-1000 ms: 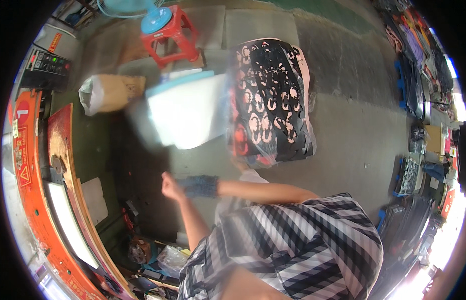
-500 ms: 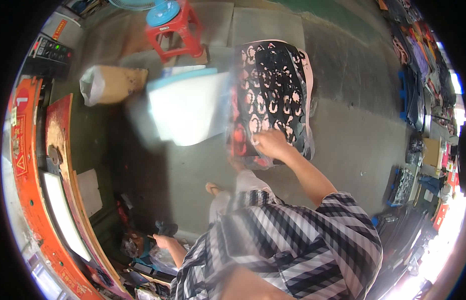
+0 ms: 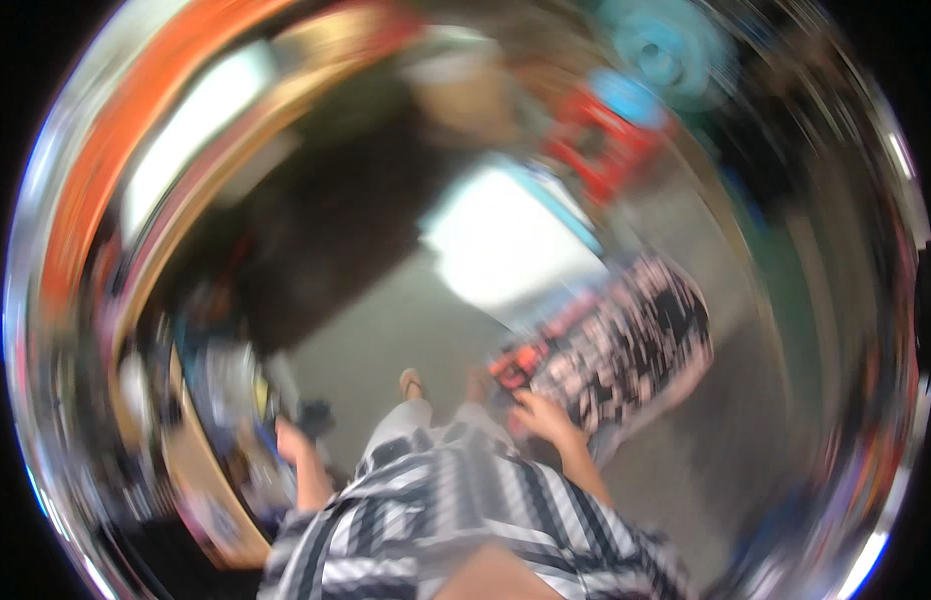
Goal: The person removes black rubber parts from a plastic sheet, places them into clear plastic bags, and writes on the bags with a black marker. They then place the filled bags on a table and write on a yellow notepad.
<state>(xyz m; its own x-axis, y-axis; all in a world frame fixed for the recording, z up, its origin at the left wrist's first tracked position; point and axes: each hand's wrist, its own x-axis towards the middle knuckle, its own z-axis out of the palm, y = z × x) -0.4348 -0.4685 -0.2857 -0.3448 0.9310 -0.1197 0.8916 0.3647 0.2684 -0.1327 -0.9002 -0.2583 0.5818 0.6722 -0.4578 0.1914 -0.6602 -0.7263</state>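
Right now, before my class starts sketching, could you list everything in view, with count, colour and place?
patterned pile: one, black and pink, right of centre
sheet stack: one, white over light blue, upper centre
stool: one, red, beyond the sheets
round disc: one, blue, atop the stool
fan: one, light blue, top right
bag: one, brown, top centre
frame: one, orange, upper left
panel: one, bright white, beside the frame
rim clutter: too blurred to count
sandal: one clear, tan, left foot
shirt: one, black-and-white striped, bottom
left hand: one, bare, lower left
right hand: one, bare, at the pile's near edge
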